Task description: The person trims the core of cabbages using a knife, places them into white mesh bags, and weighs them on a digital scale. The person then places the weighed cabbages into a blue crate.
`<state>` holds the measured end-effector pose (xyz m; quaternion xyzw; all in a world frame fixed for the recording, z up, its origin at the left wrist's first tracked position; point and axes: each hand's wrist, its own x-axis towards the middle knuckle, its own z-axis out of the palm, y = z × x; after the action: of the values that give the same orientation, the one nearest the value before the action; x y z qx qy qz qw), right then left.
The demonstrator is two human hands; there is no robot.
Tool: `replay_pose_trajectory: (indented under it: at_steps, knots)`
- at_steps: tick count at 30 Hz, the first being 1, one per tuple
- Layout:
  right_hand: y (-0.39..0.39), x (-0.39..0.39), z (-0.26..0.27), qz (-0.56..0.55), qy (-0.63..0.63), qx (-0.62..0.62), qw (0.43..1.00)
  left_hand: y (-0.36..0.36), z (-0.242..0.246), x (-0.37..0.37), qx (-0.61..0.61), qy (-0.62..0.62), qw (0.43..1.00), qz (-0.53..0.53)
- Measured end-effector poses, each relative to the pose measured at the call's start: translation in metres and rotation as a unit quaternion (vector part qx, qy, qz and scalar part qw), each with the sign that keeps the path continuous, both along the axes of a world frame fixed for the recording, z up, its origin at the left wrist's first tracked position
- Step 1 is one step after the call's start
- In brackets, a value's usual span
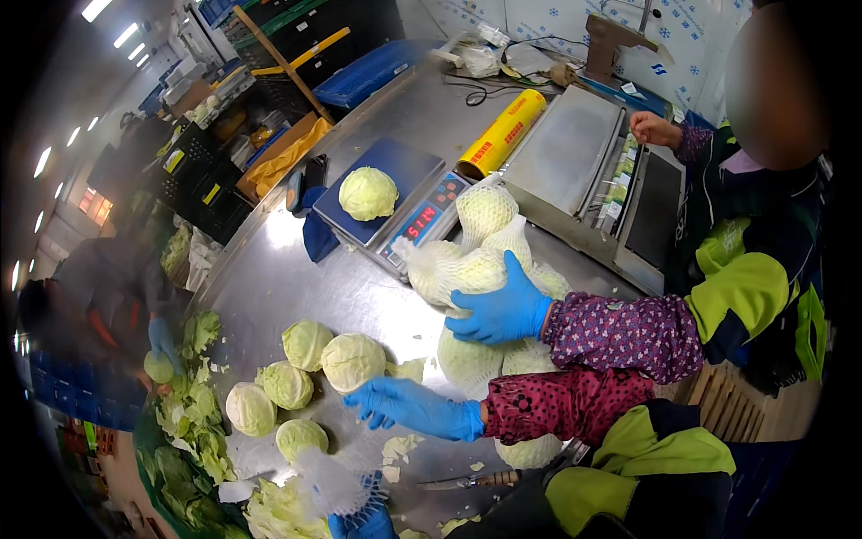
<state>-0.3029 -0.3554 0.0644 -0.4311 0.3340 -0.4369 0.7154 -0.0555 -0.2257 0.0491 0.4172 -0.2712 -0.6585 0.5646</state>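
At the bottom edge, my left hand (367,517), in a blue glove, holds a white foam net sleeve (330,480). My right hand (417,407), gloved in blue below a maroon dotted sleeve, is empty with its fingers extended. Its fingertips are close to a trimmed pale cabbage (353,362); contact cannot be told. Several more bare cabbages (250,409) sit to the left on the steel table (269,283). A pile of cabbages in foam nets (471,269) lies beyond my right hand, and a co-worker's blue-gloved hand (505,303) rests on it.
A bare cabbage (368,193) sits on a digital scale (417,162). A yellow film roll (502,135) lies beside a wrapping machine (562,148). A wooden-handled knife (471,480) lies near my right forearm. Loose leaves (195,411) line the left edge. Another person (108,296) bends at left.
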Motion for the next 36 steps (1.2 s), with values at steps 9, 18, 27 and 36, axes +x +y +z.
replay_pose_trajectory:
  at_steps: [9,18,27,36]
  knots:
    - [-0.041,0.009,-0.008,0.001,0.226,-0.241,0.944,0.001,-0.001,-0.046,0.041,-0.014,0.999,-0.022]
    - [-0.277,-0.087,0.022,-0.367,0.57,-0.168,0.715,0.009,-0.011,-0.034,0.077,0.008,0.997,0.018]
    - [-0.305,-0.133,-0.007,-0.302,0.446,-0.198,0.819,0.015,-0.041,-0.01,0.199,0.026,0.972,0.12]
    - [-0.033,-0.029,0.046,0.119,-0.135,0.172,0.968,0.015,-0.023,-0.036,0.019,-0.22,0.973,-0.071]
